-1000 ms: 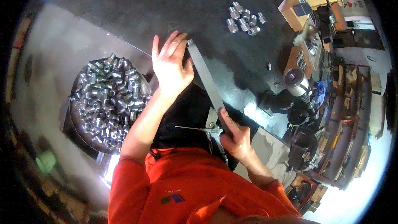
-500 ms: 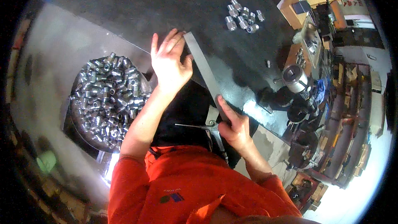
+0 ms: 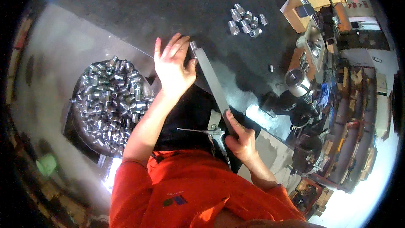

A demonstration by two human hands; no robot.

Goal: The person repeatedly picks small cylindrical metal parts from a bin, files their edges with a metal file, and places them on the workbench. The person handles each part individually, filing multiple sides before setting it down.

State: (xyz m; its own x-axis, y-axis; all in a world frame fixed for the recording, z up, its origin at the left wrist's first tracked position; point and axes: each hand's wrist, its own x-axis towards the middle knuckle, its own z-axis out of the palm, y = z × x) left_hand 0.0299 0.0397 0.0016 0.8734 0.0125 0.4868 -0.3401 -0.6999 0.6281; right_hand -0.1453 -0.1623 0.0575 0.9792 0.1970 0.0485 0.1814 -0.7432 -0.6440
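Observation:
My left hand [image 3: 174, 65] grips a small steel pipe fitting [image 3: 193, 45] between thumb and fingers at the near edge of the dark table; its outer fingers stick out, and the hand hides part of the fitting. In my right hand [image 3: 242, 141] is a long flat file [image 3: 214, 85], held at its near end with the index finger laid along it. The file slants away from me, its far tip right beside the fitting. A heap of similar fittings [image 3: 110, 101] lies in a round container to the left of my left forearm.
Several fittings [image 3: 244, 20] stand in a group on the dark tabletop [image 3: 139, 6], with one small piece [image 3: 271, 68] nearer. An air blow gun [image 3: 217, 134] hangs by my lap. Machine parts [image 3: 300, 84] and a cardboard box [image 3: 297, 14] line the right side.
The file has slid back toward me and slightly right with my right hand, uncovering the fitting's end. My left hand has stayed almost in place.

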